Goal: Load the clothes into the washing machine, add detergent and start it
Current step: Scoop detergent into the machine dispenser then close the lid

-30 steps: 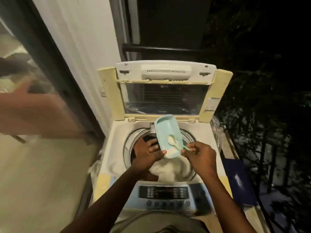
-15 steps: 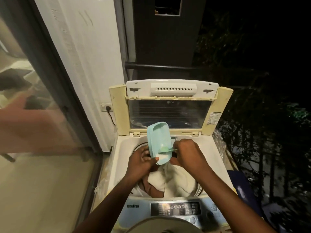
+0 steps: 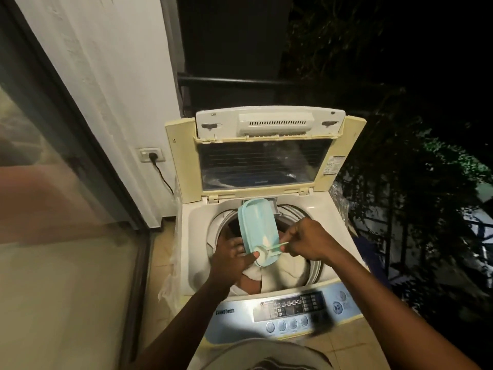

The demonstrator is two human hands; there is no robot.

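- Standing with its lid (image 3: 269,121) raised, the top-loading washing machine (image 3: 197,236) is seen already loaded: pale and brown clothes (image 3: 288,272) are heaped in the drum.
- The control panel (image 3: 290,308) lies at the near edge and is touched by neither hand, so starting is judged still to come.
- The mint-green detergent tub (image 3: 256,225) is held over the drum and, compared with a second ago, is tipped more steeply, its low end toward the person.
- That low end is gripped by the left hand (image 3: 229,259), thumb over the rim.
- The green scoop (image 3: 272,249) has been drawn from the tub's middle to its low rim, and its handle is pinched by the right hand (image 3: 306,240). Dosing is therefore judged to be under way, with powder soon to be dropped on the clothes.
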